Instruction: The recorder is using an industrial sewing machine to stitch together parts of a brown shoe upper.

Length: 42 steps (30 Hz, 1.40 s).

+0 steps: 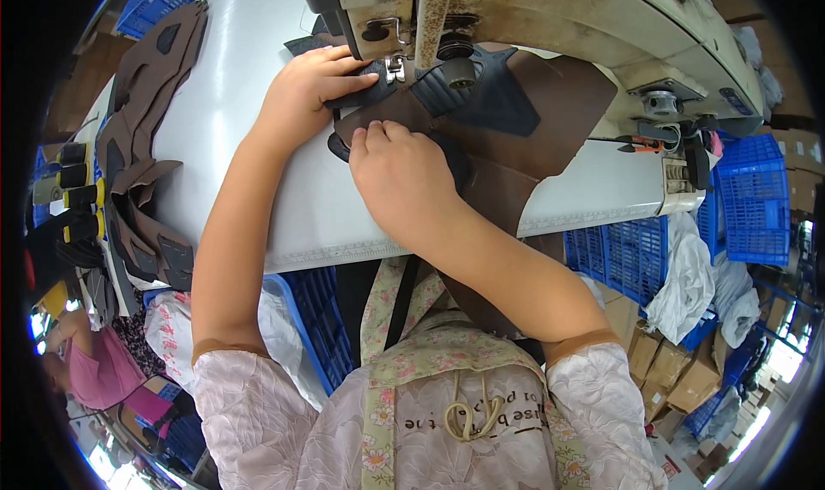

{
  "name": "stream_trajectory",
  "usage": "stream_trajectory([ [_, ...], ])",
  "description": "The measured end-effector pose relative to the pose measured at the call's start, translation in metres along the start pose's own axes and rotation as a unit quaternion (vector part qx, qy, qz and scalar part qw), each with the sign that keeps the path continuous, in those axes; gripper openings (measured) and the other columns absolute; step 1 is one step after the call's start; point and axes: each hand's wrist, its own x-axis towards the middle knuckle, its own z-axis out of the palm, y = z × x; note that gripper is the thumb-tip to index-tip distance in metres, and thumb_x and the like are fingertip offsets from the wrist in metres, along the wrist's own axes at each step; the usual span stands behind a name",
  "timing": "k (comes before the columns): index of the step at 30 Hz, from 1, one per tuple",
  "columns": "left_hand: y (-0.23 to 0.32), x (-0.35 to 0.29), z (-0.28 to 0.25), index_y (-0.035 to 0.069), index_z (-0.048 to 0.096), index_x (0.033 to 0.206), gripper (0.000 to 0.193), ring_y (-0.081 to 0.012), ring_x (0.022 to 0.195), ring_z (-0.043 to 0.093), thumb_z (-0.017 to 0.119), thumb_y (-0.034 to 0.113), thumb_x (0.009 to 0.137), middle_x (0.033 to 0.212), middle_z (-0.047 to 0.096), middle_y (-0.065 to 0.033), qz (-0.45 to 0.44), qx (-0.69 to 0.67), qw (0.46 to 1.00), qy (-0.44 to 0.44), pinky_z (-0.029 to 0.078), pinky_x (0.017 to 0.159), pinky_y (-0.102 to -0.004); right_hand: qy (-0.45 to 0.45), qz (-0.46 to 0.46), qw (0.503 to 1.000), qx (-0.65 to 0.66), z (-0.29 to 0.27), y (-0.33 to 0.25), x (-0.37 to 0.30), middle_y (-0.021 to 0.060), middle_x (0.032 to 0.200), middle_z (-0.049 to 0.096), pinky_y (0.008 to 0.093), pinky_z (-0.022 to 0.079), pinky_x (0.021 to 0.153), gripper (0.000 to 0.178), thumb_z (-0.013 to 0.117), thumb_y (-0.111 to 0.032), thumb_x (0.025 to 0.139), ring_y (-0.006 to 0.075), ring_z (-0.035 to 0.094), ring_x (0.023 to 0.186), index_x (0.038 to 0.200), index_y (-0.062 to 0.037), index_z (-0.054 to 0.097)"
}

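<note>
A brown leather piece (563, 112) with dark blue-black patches (503, 103) sewn or laid on it lies across the sewing machine's bed, and part of it hangs over the near edge. The metal presser foot (394, 69) stands right of my left hand (305, 91), whose thumb and fingers lie stretched out on a dark piece (351, 97). Nearer to me, my right hand (404, 168) is closed, its curled fingertips gripping the brown leather. Its palm side is hidden. Whether the needle is down in the leather cannot be made out.
The sewing machine (550, 18) arches over the far side of the white table (232, 86). Brown leather pieces (159, 86) are stacked at the left, beside thread spools (77, 198). Orange-handled snips (640, 144) lie at the right. Blue crates (756, 198) stand beyond; another person (103, 361) sits lower left.
</note>
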Motion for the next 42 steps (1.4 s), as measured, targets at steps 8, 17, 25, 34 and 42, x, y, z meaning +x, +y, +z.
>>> stream_trajectory([
  [8, -0.015, 0.005, 0.005, 0.009, 0.073, 0.104, 0.053, -0.0272, 0.111, 0.057, 0.062, -0.012, 0.056, 0.113, 0.067, -0.0048, -0.003, -0.015, 1.0, -0.008, 0.047, 0.089, -0.0363, -0.022, 0.015, 1.0, 0.001, -0.001, 0.002, 0.01, 0.0115, 0.074, 0.065, 0.0306, 0.051, 0.059, 0.009, 0.063, -0.007, 0.075, 0.022, 0.063, 0.074, 0.077, 0.0001, 0.067],
  [17, -0.023, 0.007, 0.009, 0.01, 0.073, 0.102, 0.048, -0.0273, 0.101, 0.06, 0.063, -0.01, 0.06, 0.103, 0.069, -0.0039, 0.014, -0.034, 0.999, 0.018, 0.048, 0.084, -0.0354, -0.11, -0.008, 0.994, -0.002, -0.007, 0.006, 0.013, 0.0093, 0.077, 0.067, 0.0327, 0.051, 0.062, 0.009, 0.064, -0.01, 0.07, 0.0231, 0.064, 0.077, 0.074, -0.0046, 0.07],
  [25, -0.021, 0.008, 0.006, 0.011, 0.074, 0.101, 0.045, -0.0265, 0.095, 0.06, 0.064, -0.008, 0.061, 0.101, 0.069, -0.0035, 0.012, -0.015, 1.0, 0.018, 0.047, 0.082, -0.0346, -0.079, -0.009, 0.997, -0.008, 0.001, 0.005, 0.01, 0.0115, 0.078, 0.066, 0.033, 0.051, 0.062, 0.009, 0.065, -0.01, 0.07, 0.0242, 0.064, 0.077, 0.073, -0.0025, 0.069],
  [34, -0.027, 0.012, 0.01, 0.01, 0.074, 0.101, 0.047, -0.0281, 0.096, 0.061, 0.063, -0.011, 0.06, 0.101, 0.07, -0.0057, 0.004, -0.044, 0.999, 0.024, 0.048, 0.082, -0.035, -0.102, -0.001, 0.995, 0.01, 0.003, 0.004, 0.016, 0.0131, 0.083, 0.066, 0.0328, 0.051, 0.064, 0.014, 0.065, -0.011, 0.07, 0.0253, 0.062, 0.082, 0.078, 0.0006, 0.069],
  [42, -0.024, 0.014, 0.007, 0.009, 0.073, 0.102, 0.051, -0.0318, 0.099, 0.063, 0.061, -0.016, 0.058, 0.104, 0.07, -0.0112, -0.01, -0.076, 0.997, 0.01, 0.05, 0.083, -0.0372, -0.08, 0.005, 0.996, -0.043, 0.008, 0.0, 0.017, 0.0085, 0.074, 0.063, 0.0309, 0.049, 0.059, 0.01, 0.064, -0.01, 0.073, 0.0207, 0.061, 0.076, 0.077, -0.0014, 0.067],
])
